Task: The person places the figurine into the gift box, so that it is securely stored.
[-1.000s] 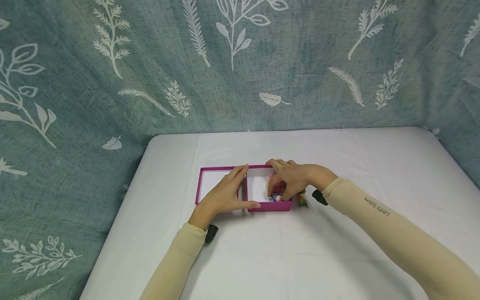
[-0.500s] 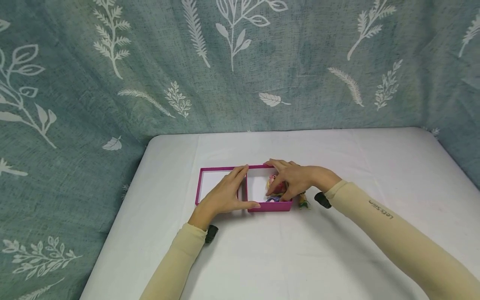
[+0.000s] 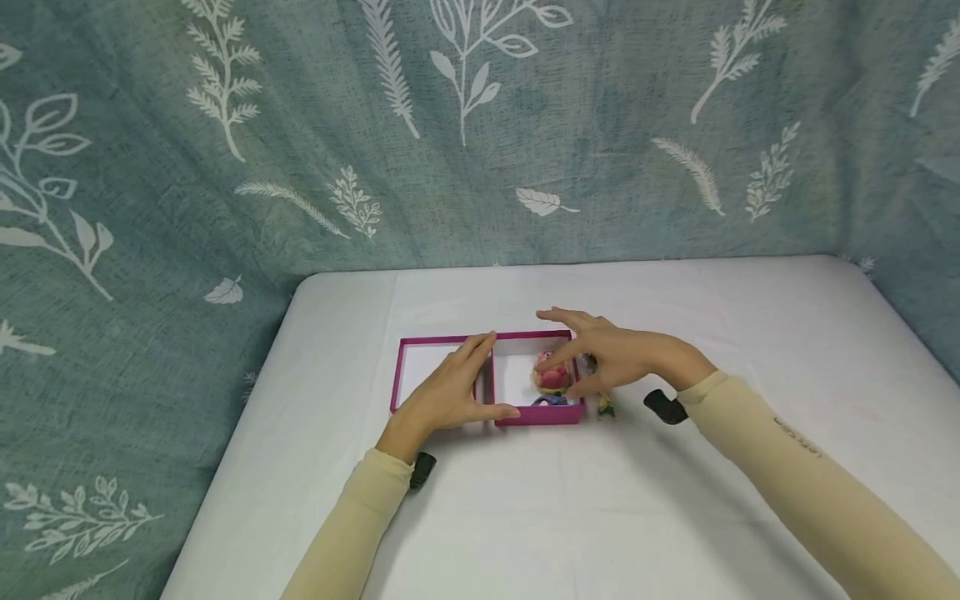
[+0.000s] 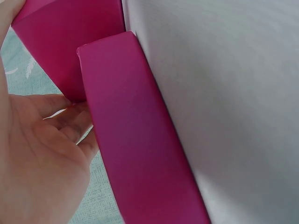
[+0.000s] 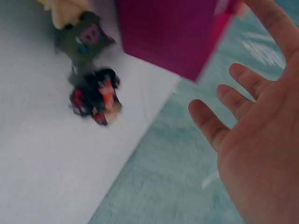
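Observation:
In the head view my left hand (image 3: 442, 392) grips the left end of a magenta box (image 3: 538, 416), thumb at its front wall and fingers at its back. A pink-and-yellow figurine (image 3: 551, 380) lies inside the white interior, with a blue figurine (image 3: 550, 400) in front of it. My right hand (image 3: 618, 357) hovers over the box's right end, fingers spread and holding nothing. In the right wrist view, a green figurine (image 5: 86, 39) with a pink snout and a blurred black-and-red figurine (image 5: 97, 97) lie outside the box.
A shallow magenta-rimmed tray or lid (image 3: 395, 379) with a white inside lies left of the box. A pale yellow figurine (image 5: 67, 10) shows partly in the right wrist view. The white-covered table (image 3: 480, 517) meets a green leaf-patterned curtain (image 3: 450, 200).
My right hand has let go of the figurine inside the box and drawn up and to the right, its fingers spreading. My left hand has stayed in place.

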Demonstrator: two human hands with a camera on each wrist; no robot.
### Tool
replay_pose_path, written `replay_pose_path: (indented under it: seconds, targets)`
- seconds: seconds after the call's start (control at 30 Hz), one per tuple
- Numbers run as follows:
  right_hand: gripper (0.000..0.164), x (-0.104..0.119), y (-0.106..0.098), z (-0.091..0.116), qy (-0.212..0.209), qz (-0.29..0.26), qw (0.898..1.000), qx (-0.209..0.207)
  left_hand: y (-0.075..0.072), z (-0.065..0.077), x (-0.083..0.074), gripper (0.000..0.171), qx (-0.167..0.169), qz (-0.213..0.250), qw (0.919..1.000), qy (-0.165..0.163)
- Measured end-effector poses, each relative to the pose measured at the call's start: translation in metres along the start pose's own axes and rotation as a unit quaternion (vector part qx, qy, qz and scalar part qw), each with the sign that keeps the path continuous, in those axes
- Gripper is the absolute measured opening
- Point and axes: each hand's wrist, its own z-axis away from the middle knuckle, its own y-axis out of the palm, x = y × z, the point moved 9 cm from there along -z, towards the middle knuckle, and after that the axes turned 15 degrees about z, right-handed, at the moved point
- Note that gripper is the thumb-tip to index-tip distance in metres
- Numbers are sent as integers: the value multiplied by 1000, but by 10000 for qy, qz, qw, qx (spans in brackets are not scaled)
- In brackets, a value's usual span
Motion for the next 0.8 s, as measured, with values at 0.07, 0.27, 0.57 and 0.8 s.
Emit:
replay_pose_path:
  seconds: [0.07,0.27,0.57,0.8]
  targets:
    - [48,-2,-8,11,-1,-85,9996,-280,0,-1,0,115,0,10,10000,33]
    - [51,-15,-13,37,54,-111,9976,-680,0,-2,0,116,-16,-17,9999,134]
    - [47,-30,-4,55,507,-467,9949,-739,0,-2,-1,116,-9,36,10000,87]
    - [40,-49,-5,56,820,-474,9852,-1430,1,-1,1,115,10,-45,10000,-12]
